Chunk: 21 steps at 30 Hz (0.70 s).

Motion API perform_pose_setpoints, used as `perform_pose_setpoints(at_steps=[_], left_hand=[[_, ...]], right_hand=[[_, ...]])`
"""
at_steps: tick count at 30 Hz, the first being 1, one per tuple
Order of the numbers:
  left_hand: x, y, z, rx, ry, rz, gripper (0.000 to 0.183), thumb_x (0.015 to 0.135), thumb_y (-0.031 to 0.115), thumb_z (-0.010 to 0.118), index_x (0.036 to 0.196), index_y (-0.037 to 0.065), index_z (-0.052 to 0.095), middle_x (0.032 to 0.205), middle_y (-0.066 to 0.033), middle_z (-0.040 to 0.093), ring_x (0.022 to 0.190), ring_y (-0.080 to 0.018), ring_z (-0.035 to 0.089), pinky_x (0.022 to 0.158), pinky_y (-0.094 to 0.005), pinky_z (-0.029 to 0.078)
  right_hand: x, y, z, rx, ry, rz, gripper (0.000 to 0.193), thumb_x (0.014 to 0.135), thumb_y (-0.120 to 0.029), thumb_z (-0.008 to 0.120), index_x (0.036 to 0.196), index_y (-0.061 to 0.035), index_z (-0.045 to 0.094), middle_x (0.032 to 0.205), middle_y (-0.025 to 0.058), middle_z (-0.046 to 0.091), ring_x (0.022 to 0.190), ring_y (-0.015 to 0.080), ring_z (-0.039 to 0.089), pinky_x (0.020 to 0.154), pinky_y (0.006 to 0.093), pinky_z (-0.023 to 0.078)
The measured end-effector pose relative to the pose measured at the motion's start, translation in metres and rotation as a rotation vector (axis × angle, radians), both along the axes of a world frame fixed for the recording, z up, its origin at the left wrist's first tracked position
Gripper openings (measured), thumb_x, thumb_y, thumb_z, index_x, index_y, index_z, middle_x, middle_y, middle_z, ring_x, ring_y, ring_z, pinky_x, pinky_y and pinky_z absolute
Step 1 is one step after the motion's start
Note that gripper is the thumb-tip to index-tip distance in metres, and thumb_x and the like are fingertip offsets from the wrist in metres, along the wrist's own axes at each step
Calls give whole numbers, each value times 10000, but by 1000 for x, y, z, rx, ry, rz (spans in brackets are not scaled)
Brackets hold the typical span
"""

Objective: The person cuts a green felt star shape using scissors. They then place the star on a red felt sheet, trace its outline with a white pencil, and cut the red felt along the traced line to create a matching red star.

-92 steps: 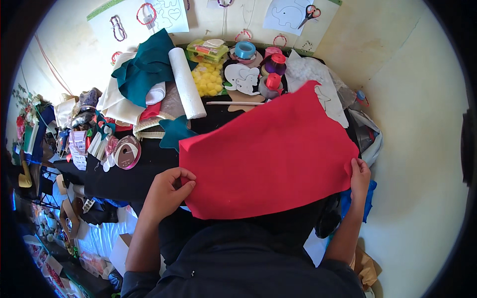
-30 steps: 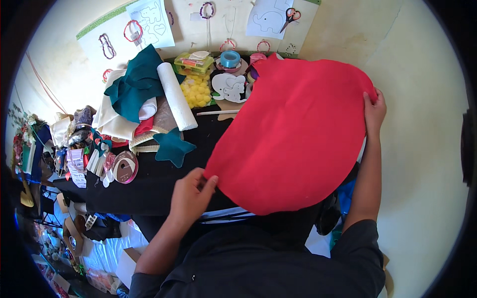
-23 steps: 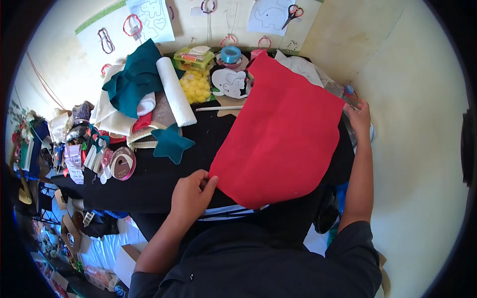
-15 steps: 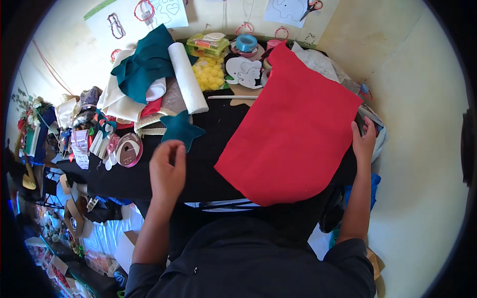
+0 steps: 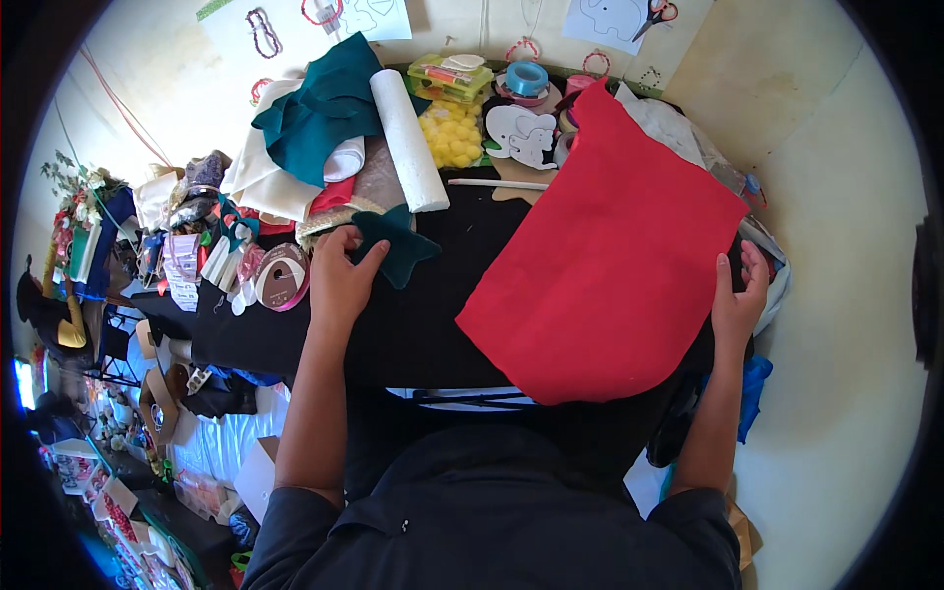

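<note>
So the left hand (image 5: 339, 285) has its fingers on the lower-left side of the teal star (image 5: 398, 251), can't tell if they're really pinching it. Star's on the black-covered table (image 5: 413, 339), left of the big red sheet (image 5: 610, 265), which covers much of the right side. Right hand (image 5: 739, 300) is at the sheet's right edge, fingers spread open. Writing-wise: the ribbon spool (image 5: 282, 277) has pale print on its brown face, the paper slip (image 5: 181, 270) beside it has dark lines, both too small to read.

Pale wall (image 5: 836, 295) behind black-draped table (image 5: 423, 334)
</note>
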<state>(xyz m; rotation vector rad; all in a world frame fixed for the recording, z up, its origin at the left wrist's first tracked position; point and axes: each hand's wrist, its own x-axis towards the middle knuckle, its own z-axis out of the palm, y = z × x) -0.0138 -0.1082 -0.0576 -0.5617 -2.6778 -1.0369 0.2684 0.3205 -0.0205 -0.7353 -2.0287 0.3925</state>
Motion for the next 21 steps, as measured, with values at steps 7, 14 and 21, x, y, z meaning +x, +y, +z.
perform_pose_setpoints(at_steps=[7,14,21], left_hand=[[14,-12,8,754,-540,-243,190,972,102,658,1119,-17,635,1023,-44,696,891,-95,650,793,-248,517],[65,0,47,948,-771,-360,230,982,46,607,1202,-19,598,1051,-73,702,910,-108,686,817,-251,562],[105,22,55,902,-965,-500,248,995,77,632,1222,-14,586,1023,-56,713,889,-72,675,763,-215,542]], right_hand=[[-17,-52,18,-118,138,241,314,931,-144,724,1207,-21,641,1292,131,635,1172,215,608,965,350,483],[-51,-139,32,-362,-10,750,246,905,-122,742,1123,-22,689,1093,108,714,1021,201,677,864,312,527],[-83,-203,26,-1255,-159,1101,250,992,-204,678,1119,12,683,994,63,718,895,74,661,767,253,527]])
